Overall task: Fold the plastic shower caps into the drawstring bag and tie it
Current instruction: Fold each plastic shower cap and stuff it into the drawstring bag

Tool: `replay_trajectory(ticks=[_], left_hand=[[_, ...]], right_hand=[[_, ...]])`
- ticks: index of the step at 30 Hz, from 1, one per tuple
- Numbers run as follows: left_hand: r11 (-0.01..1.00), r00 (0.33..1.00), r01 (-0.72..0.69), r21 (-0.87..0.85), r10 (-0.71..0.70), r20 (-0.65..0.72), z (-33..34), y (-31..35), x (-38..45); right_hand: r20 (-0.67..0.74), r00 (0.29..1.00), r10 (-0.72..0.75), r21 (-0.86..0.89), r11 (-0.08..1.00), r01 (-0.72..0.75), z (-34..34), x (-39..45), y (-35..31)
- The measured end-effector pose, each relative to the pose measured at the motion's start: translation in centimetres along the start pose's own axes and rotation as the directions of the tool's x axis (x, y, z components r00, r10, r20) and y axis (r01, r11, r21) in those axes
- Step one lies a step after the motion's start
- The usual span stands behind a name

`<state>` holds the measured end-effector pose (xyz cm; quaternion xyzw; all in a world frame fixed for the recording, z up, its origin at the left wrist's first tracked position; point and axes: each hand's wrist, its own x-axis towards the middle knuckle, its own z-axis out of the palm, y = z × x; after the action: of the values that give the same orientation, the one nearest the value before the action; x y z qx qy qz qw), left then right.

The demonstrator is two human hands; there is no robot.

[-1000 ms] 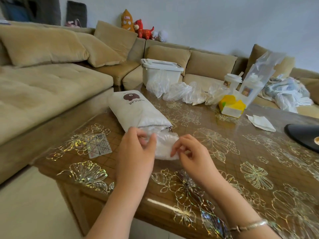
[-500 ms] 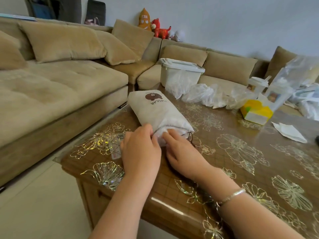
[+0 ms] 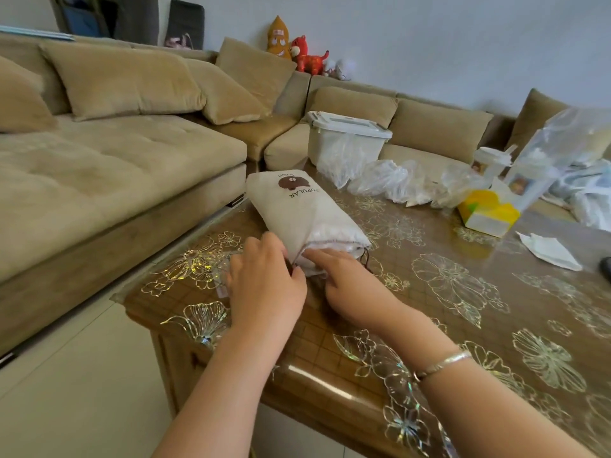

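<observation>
A cream fabric drawstring bag (image 3: 299, 209), printed with a brown bear face and lettering, is laid on its side near the left edge of a brown table (image 3: 463, 312) that is covered by a clear sheet patterned with shiny flowers. The bag is stuffed full, and white crinkled plastic shower caps (image 3: 325, 247) are seen at its open mouth, which is turned toward the person. The left hand (image 3: 264, 289) is set against the left corner of the mouth with fingers curled at the hem, though whether fabric is actually pinched cannot be told. The right hand (image 3: 350, 285) is laid with extended fingers pressed on the plastic at the opening. A thin dark drawstring (image 3: 364, 256) is seen at the right corner. More loose clear plastic caps (image 3: 380, 180) are piled farther back, beside a lidded translucent plastic box (image 3: 347, 133).
</observation>
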<state>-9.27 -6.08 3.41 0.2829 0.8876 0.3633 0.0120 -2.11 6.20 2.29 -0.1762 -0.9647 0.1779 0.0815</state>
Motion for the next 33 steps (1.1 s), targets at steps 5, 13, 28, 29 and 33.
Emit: replay_trajectory(ticks=[5,13,28,29,33], left_hand=[[0.980,0.987,-0.086,-0.181,0.059,-0.149,0.6,1.9,-2.4],[0.890,0.990,-0.076,-0.450,0.120,0.068,4.6,5.9,-1.8],[0.435,0.887,0.373,-0.820,0.093,0.453,10.6,10.5,7.1],[0.430,0.899,0.358,-0.829,0.082,0.430,10.8,10.3,7.8],[0.449,0.918,0.323,-0.833,0.066,0.391,11.5,9.8,8.3]], right_hand=[[-0.105,0.994,0.018,0.127,0.992,-0.004,-1.4,-4.9,1.3],[-0.271,0.943,0.194,0.130,0.978,-0.164,-6.1,-7.6,6.8],[-0.107,0.955,0.276,-0.506,0.812,-0.291,-9.5,8.6,19.1],[-0.093,0.964,0.250,-0.585,0.770,-0.256,-9.5,10.3,19.9],[-0.068,0.961,0.269,-0.716,0.657,-0.234,-9.4,14.8,21.8]])
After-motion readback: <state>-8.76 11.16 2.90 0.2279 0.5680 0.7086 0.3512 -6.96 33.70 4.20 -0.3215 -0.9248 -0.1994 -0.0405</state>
